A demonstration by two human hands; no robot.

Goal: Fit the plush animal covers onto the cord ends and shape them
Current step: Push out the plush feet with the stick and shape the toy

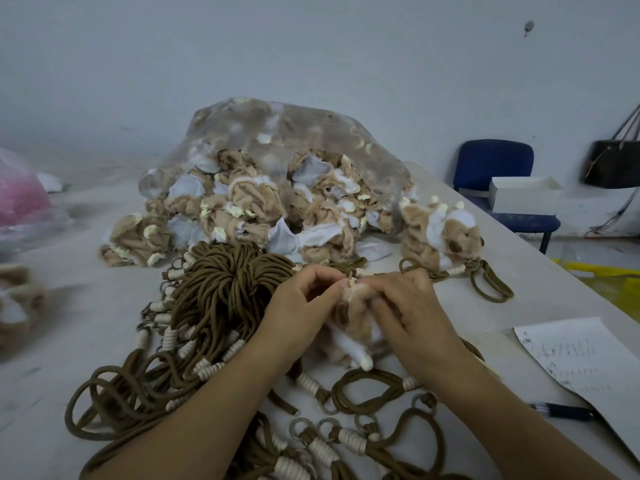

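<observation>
One wide-angle camera rides on the person's head, facing forward and down over the table [86, 341]. The left hand [298, 303] and right hand [412, 306] sit close beneath the lens, mid-frame; the wall [311, 46] fills the upper third, well behind

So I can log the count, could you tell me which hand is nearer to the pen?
Right. The right hand sits up-left of the pen; the left hand is farther left, past the plush cover both grip.
</observation>
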